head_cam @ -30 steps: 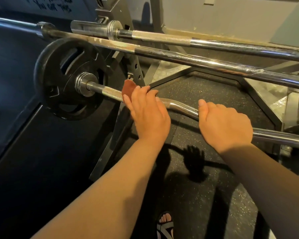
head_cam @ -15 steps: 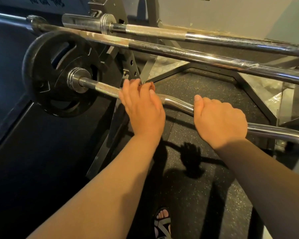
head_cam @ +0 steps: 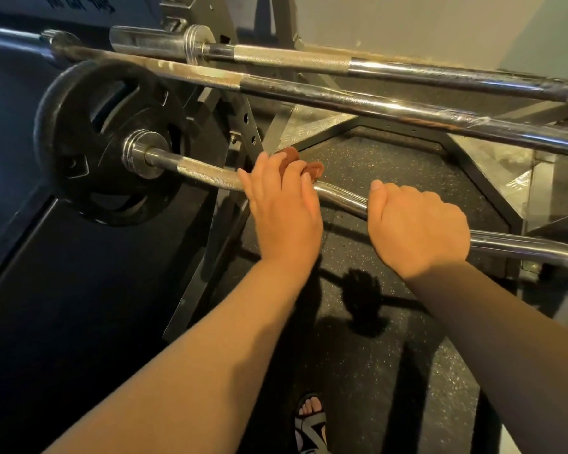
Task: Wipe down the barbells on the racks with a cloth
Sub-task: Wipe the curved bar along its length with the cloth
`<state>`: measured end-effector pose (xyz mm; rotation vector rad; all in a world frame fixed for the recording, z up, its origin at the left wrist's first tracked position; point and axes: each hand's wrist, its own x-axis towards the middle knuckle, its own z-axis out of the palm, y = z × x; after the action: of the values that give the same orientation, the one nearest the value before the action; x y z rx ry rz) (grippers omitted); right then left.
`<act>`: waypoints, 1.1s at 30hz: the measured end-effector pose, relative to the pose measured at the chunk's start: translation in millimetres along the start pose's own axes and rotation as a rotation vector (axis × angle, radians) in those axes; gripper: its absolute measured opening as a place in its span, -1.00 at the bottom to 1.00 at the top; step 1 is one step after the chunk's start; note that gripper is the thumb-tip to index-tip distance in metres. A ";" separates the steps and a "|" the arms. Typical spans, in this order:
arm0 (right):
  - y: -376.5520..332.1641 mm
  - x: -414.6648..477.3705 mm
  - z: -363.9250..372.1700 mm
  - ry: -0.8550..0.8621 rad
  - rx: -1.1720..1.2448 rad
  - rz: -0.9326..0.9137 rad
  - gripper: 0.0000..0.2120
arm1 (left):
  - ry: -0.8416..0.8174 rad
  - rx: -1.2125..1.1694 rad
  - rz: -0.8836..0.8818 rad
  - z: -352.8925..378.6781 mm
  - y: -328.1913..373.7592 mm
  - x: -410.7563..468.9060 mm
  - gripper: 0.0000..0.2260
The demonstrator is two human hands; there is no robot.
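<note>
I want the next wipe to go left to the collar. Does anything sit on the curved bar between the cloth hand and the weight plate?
Nothing visible does. The left hand holds the cloth on the curved bar, and its knurled stretch up to the collar is bare. The right hand grips the bar farther right.

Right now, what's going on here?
A person is wiping the lowest barbell on the rack, a curl bar loaded with a black plate. The left hand holds a brown cloth against the bar, just right of the knurled section near the plate. The right hand grips the same bar further right, apparently steadying it. Two straight bars sit above, with no hand on them.
</note>
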<state>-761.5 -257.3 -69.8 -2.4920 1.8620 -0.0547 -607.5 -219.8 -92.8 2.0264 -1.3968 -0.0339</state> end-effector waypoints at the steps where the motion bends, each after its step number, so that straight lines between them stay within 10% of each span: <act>1: -0.8 -0.3 -0.8 0.000 -0.007 -0.004 -0.51 | 0.015 -0.046 -0.005 4.7 10.5 -2.8 -0.77; 8: -3.9 -0.2 -10.2 -0.080 -0.034 0.005 -0.69 | -0.223 -0.125 0.334 7.3 25.2 -9.8 -0.79; 17: -6.6 -3.4 -19.6 -0.142 -0.105 -0.024 -0.73 | -0.082 0.082 0.059 -8.4 -0.9 -3.1 -0.80; 23: -10.4 -3.3 -26.5 -0.187 -0.068 0.011 -0.73 | -0.152 0.075 0.328 -17.8 -15.8 5.3 -0.80; 33: -16.5 0.4 -23.0 -0.223 -0.025 0.122 -0.64 | -0.042 0.004 -0.088 -34.5 -43.7 18.5 -0.73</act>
<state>-746.7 -253.0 -46.1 -2.2834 1.9244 0.2409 -550.7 -209.0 -82.9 2.1012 -1.3332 -0.1133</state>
